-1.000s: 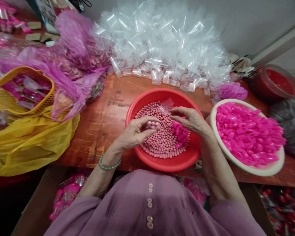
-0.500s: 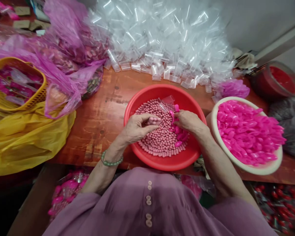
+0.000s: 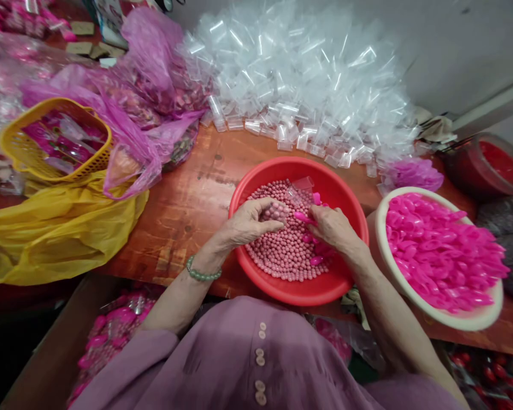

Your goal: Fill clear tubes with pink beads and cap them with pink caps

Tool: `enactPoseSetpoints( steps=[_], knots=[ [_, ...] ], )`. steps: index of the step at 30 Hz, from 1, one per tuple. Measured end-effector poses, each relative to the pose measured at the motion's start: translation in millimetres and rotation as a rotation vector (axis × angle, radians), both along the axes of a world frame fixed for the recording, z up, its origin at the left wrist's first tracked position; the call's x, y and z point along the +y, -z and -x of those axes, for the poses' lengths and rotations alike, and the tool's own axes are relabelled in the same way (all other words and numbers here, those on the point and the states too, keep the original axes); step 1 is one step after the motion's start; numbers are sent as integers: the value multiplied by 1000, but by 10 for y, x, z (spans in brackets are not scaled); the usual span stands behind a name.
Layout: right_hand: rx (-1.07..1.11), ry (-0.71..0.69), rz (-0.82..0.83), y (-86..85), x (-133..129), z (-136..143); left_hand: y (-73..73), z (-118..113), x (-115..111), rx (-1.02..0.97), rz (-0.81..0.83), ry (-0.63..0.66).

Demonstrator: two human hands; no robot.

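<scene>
My left hand (image 3: 250, 222), a green bead bracelet at its wrist, is curled with thumb and fingers round a small clear container of pink beads (image 3: 274, 210), over the red basin (image 3: 297, 296). Loose pink beads (image 3: 277, 259) cover much of the basin's floor. Over the right side of the basin, my right hand (image 3: 331, 225) pinches a bright pink plastic piece (image 3: 304, 218) whose rounded end points toward my left hand. More pink pieces (image 3: 317, 259) lie below my right hand, and a clear plastic box (image 3: 301, 185) rests on the beads; my right fingertips are partly hidden.
A heap of clear plastic boxes (image 3: 299, 74) fills the table's back. At right stands a cream tub (image 3: 447, 322) heaped with pink plastic pieces (image 3: 440, 256). To the left are a yellow basket (image 3: 17, 142), a yellow bag (image 3: 60, 239) and purple bags (image 3: 149, 51).
My right hand has drawn a pink piece up, its end now showing near my left hand. In my left hand more beads show. The whole view has shifted, with things appearing farther right.
</scene>
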State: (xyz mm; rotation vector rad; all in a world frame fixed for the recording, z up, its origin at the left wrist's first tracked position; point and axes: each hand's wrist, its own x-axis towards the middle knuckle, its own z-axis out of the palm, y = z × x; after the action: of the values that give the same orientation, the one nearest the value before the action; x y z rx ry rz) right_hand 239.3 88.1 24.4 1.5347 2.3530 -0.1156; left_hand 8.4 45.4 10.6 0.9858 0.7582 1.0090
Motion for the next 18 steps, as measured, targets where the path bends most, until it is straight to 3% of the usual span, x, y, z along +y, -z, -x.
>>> enactPoseSetpoints(
  steps=[4,10,13,18],
  knots=[
    [523,77,9,-21,-50,-86,-27,-4,-2,-30,35,0],
    [1408,335,295,-29,-158,75,-22,-6,-15,-36,100,8],
    [1570,381,311,-58,-189,246,-6,-18,-7,-33,107,-7],
    [1556,346,244,-52,-240,444,-37,-41,-5,31,105,-87]
  ],
)
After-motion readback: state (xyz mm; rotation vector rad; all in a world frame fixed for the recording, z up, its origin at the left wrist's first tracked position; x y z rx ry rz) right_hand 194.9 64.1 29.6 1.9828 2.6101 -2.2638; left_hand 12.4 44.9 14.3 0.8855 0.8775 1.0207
